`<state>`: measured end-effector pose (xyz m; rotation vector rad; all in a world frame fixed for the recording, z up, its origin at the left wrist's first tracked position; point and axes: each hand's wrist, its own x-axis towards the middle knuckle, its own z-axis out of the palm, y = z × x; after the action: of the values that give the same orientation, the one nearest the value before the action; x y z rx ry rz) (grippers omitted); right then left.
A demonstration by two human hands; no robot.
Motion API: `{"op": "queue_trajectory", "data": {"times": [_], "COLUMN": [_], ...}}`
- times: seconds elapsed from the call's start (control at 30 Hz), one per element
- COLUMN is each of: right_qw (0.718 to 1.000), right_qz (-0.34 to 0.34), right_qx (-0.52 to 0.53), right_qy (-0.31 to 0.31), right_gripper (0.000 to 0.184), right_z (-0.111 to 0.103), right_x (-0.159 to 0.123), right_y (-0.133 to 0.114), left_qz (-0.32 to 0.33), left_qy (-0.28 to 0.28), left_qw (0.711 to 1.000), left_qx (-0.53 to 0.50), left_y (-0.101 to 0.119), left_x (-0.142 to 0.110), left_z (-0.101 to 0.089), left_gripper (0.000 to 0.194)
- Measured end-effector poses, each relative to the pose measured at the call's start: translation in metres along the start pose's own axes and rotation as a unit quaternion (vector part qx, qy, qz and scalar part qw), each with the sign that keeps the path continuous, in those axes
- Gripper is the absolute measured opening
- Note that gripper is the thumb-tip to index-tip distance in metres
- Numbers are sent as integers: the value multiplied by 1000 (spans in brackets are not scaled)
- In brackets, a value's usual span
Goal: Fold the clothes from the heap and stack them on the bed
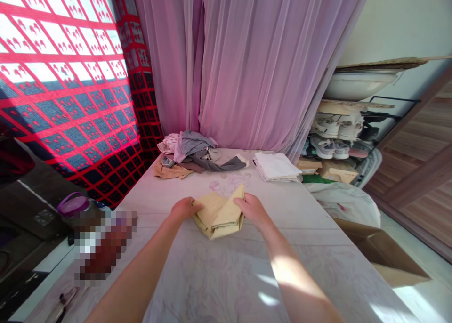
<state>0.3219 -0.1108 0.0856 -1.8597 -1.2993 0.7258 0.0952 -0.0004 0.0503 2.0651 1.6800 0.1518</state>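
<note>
A pale yellow piece of cloth point(217, 214), folded into layers, is held between my two hands over the middle of the table point(212, 276). My left hand point(184, 209) pinches its left edge, thumb on top. On the other side, my right hand point(251, 207) grips the right edge, where a pointed corner of the fabric sticks up. The fingers underneath the cloth are hidden on both sides. Beyond my hands lies a loose heap of clothes point(197, 146) in grey, pink and brown. A stack of folded white cloth point(277, 166) rests at the far right.
Pink curtains point(247, 68) hang behind the table, and a red checked curtain point(77, 87) hangs at the left. Scissors point(65, 304) lie at the near left corner. To the right are a shoe rack point(328, 146) and an open cardboard box point(384, 252) on the floor.
</note>
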Motion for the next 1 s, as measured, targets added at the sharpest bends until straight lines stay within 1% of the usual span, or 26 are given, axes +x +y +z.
{"op": "queue_trajectory", "data": {"times": [0.07, 0.17, 0.27, 0.4, 0.47, 0.57, 0.63, 0.67, 0.7, 0.8, 0.83, 0.87, 0.93, 1.0], "right_qw": [1000, 1000, 1000, 1000, 999, 995, 991, 991, 993, 993, 989, 985, 979, 971], "right_qz": [-5, -12, -7, 3, 4, 12, 21, 31, 46, 101, 113, 114, 81, 12], "right_qx": [1, -5, -11, 9, 37, 100, 131, 129, 109, -24, -65, -101, -160, -215], "right_qy": [3, 7, 15, 14, 9, -4, -14, -12, -3, 49, 65, 78, 99, 108], "right_gripper": [26, 25, 23, 23, 24, 29, 33, 36, 39, 52, 55, 56, 51, 45], "right_z": [-9, -22, -30, -37, -39, -40, -37, -34, -31, -23, -21, -20, -17, -12], "right_x": [1, 7, 14, 17, 15, 13, 14, 16, 19, 25, 26, 26, 23, 20], "right_y": [1, 3, 6, 8, 9, 11, 17, 23, 29, 53, 60, 65, 67, 59], "left_qz": [-6, -1, 7, 4, 0, -13, -23, -29, -37, -59, -61, -56, -22, 39], "left_qy": [-22, -38, -18, 9, 19, 46, 74, 84, 88, 75, 78, 90, 130, 159], "left_qw": [1000, 999, 999, 999, 1000, 999, 997, 996, 995, 994, 995, 994, 990, 983], "left_qx": [19, 37, 47, 35, 21, 7, -7, -21, -35, -43, -28, -5, 41, 82], "left_y": [7, 17, 22, 22, 20, 13, 6, 2, -3, -17, -21, -24, -25, -19], "left_x": [1, -3, -14, -29, -34, -38, -41, -42, -43, -47, -48, -48, -46, -40], "left_z": [2, 5, 13, 22, 19, 5, -5, -9, -11, -9, -7, -5, -3, -2], "left_gripper": [33, 25, 23, 24, 22, 20, 21, 24, 30, 54, 58, 58, 48, 40]}}
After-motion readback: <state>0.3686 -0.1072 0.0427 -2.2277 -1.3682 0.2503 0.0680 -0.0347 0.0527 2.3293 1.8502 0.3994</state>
